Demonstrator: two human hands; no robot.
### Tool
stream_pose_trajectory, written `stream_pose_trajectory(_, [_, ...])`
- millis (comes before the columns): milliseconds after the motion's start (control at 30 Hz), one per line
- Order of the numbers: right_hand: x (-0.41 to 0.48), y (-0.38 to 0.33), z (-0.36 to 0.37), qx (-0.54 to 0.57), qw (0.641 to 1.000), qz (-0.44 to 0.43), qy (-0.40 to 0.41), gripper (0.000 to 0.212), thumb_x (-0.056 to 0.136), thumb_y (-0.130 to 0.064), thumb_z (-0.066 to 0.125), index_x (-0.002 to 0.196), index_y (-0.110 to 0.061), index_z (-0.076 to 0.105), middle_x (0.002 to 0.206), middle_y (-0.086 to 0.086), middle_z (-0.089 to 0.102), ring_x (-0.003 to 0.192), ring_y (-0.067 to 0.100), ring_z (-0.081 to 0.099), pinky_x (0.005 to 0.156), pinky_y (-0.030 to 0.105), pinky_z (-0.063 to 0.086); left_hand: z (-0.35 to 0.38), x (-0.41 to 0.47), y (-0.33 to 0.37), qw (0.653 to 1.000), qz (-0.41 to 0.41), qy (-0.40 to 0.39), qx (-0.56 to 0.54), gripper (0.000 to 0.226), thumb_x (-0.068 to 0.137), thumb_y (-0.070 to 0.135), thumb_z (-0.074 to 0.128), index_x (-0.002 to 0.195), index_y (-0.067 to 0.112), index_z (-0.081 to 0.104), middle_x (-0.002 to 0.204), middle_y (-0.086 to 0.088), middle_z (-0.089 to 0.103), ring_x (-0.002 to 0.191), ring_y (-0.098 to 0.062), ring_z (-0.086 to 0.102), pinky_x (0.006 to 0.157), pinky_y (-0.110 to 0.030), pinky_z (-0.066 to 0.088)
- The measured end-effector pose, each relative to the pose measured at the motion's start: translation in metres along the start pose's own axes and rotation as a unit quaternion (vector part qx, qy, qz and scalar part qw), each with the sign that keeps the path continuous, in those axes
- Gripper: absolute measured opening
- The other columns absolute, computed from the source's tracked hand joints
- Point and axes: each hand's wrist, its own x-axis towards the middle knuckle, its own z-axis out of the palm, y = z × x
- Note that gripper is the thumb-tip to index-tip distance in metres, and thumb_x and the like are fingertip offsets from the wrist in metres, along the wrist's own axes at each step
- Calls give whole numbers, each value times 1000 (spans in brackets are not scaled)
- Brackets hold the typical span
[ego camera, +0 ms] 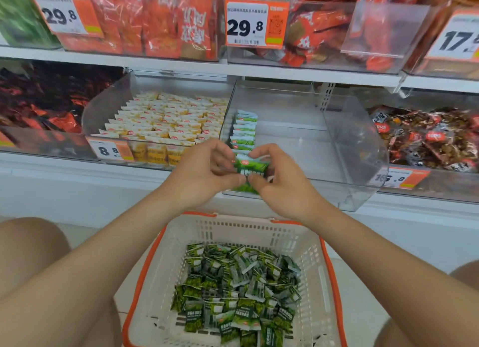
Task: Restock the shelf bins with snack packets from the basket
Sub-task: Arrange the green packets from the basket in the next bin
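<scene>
Store shelf [64, 165], white, middle tier lined with clear bins. Left hand [207, 170] and right hand [281, 184] meet at the front of the centre bin [342, 149]. Fingers on both are curled, thumbs and fingertips pinching one green bunch [250, 166] of small packets between them. The bunch is upright at the bin's front-left corner. Just behind it, a row of green packets [245, 128] stands on edge along the bin's left wall. Next bin left holds yellow-white packets [166, 121] in tidy rows, with an 8.8 price tag [108, 150] on its front. Next bin right holds dark packets [425, 136], jumbled. Below the hands sits a white basket [321, 245] with an orange rim, loose green packets [238, 289] heaped on its bottom.
</scene>
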Motion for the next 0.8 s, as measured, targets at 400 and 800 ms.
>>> stream_pose_trajectory(400, [74,2,-5,-251,965,62,-40,18,79,-25,85,95,-26,76,90,-4,65,97,19,63,80,25,42,-5,30,-21,977,23,89,191,33,91,17,75,120,18,59,98,1,69,91,-23,67,84,-41,56])
stream_pose_trajectory(800, [111,5,24,-227,960,156,-55,33,70,-21,87,99,-8,81,99,8,77,98,24,71,90,39,59,-6,31,-21,977,26,99,186,27,92,10,70,113,21,57,92,6,65,85,-19,64,75,-34,52])
